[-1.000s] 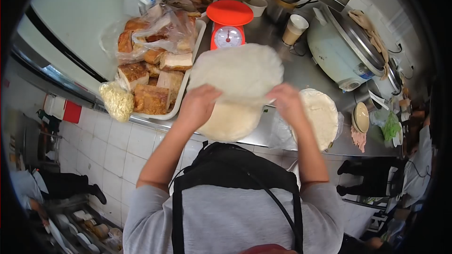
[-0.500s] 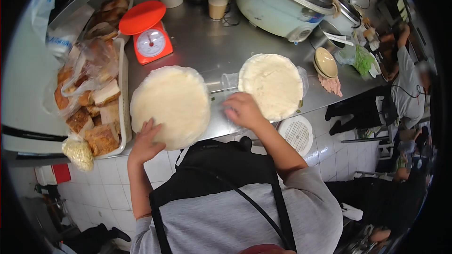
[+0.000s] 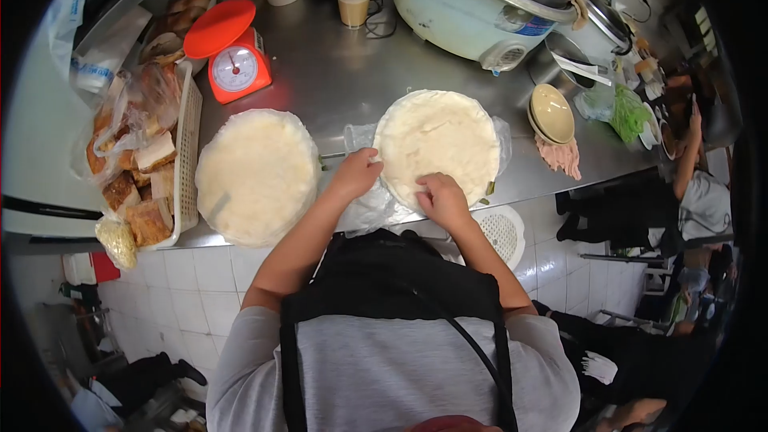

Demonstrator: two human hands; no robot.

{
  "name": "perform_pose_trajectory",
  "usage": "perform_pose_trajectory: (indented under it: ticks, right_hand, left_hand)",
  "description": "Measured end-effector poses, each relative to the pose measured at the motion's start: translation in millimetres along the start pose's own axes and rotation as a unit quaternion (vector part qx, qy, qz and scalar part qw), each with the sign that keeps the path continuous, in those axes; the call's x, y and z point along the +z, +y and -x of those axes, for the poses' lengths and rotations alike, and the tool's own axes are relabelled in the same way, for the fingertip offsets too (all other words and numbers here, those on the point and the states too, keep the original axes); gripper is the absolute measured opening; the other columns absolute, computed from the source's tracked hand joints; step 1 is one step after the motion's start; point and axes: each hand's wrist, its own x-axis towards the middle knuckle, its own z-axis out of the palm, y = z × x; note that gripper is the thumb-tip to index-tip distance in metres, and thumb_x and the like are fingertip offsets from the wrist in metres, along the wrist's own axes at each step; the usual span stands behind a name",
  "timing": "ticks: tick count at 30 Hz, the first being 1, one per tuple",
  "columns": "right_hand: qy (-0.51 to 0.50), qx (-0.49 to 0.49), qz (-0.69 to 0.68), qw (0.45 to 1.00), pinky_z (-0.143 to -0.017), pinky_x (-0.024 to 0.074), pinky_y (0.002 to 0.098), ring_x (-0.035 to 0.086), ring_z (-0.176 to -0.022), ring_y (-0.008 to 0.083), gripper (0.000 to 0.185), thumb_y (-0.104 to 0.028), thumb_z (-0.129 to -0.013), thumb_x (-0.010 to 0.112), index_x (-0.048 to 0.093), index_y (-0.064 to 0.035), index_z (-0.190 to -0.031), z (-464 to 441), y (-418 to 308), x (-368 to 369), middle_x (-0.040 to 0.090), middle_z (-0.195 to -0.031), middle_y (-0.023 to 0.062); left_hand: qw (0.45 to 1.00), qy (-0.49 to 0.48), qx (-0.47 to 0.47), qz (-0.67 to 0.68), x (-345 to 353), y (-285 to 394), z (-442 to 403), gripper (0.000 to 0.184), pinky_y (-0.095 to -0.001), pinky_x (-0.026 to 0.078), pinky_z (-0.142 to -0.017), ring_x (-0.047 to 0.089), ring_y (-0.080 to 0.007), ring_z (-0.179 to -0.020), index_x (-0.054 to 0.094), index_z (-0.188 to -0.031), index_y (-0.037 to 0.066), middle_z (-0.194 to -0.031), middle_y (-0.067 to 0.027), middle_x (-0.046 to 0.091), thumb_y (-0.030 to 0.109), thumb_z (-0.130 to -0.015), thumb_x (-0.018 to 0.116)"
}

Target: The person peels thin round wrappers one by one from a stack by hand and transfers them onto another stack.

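Observation:
Two stacks of round, pale dough sheets lie on the steel counter. My left hand (image 3: 358, 173) is at the left rim of the right dough stack (image 3: 448, 132), its thumb and fingers closed on the edge of a dough sheet. Over the lower part of that stack is my right hand (image 3: 445, 202), fingers bent and thumb apart, fingertips touching the top sheet. Clear plastic film (image 3: 360, 138) sticks out from under this stack. The left dough stack (image 3: 260, 168) lies untouched to the left, with a small greyish mark on its surface.
A red kitchen scale (image 3: 234, 68) stands behind the left stack. At far left, a white basket (image 3: 189, 152) holds roasted meat chunks. Behind are a cup (image 3: 354, 0) and a large rice cooker (image 3: 472, 12). Bowls (image 3: 552, 114) sit at right. Another person (image 3: 698, 200) stands farther right.
My left hand has moved right, from the left stack to the right stack's rim. My right hand has shifted right and down onto the right stack. The view has shifted slightly.

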Motion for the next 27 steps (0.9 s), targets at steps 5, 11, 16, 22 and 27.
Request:
perform_pose_trajectory:
  ticks: [5,11,16,22,27]
  right_hand:
    - [-0.037,0.063,-0.154,0.985,-0.057,0.0442,0.0288,0.055,-0.062,0.0204,0.017,-0.008,-0.072,0.058,0.059,-0.0038,-0.088,2.0,20.4,-8.4,0.057,-0.071,0.0092]
    - [-0.094,0.219,-0.440,0.866,-0.056,0.0426,0.0201,0.052,-0.063,0.0077,0.019,-0.017,-0.081,0.056,0.057,-0.0010,-0.092,-26.4,48.0,-14.1,0.057,-0.074,0.0014]
    - [-0.137,0.324,-0.523,0.776,-0.057,0.0441,0.0204,0.054,-0.066,0.0081,0.020,-0.021,-0.082,0.056,0.056,-0.0038,-0.092,-57.4,38.6,-29.9,0.057,-0.077,0.0015]
    - [-0.170,0.334,-0.560,0.738,-0.057,0.0449,0.0211,0.055,-0.065,0.0088,0.016,-0.020,-0.081,0.055,0.055,-0.0048,-0.086,-66.8,31.7,-26.1,0.058,-0.077,0.0021]
    - [-0.192,0.331,-0.547,0.745,-0.056,0.0449,0.0210,0.055,-0.064,0.0096,0.013,-0.017,-0.081,0.053,0.055,-0.0047,-0.084,-75.0,41.4,-19.1,0.057,-0.073,0.0024]
  left_hand:
    - [0.987,0.068,0.037,-0.139,20.8,13.6,-17.4,0.017,-0.0296,0.044,-0.063,0.057,-0.0232,-0.068,0.057,-0.084,0.000,-0.082,-0.0144,0.059,0.015,-0.076,0.054]
    - [0.977,0.167,0.111,-0.067,44.0,48.5,-11.4,0.008,-0.0322,0.044,-0.062,0.057,-0.0247,-0.071,0.057,-0.077,0.001,-0.079,-0.0120,0.057,0.008,-0.074,0.056]
    - [0.968,0.192,0.154,-0.043,78.0,68.2,-1.7,0.005,-0.0338,0.045,-0.062,0.056,-0.0284,-0.071,0.056,-0.076,0.001,-0.079,-0.0139,0.055,0.006,-0.073,0.056]
    - [0.972,0.206,0.101,0.047,76.6,63.6,-5.4,0.006,-0.0312,0.046,-0.060,0.056,-0.0243,-0.068,0.055,-0.076,0.000,-0.076,-0.0131,0.056,0.006,-0.073,0.054]
    - [0.969,0.196,0.056,0.140,76.4,60.5,-6.1,0.007,-0.0270,0.045,-0.055,0.055,-0.0137,-0.063,0.054,-0.073,0.000,-0.067,-0.0077,0.055,0.007,-0.076,0.053]
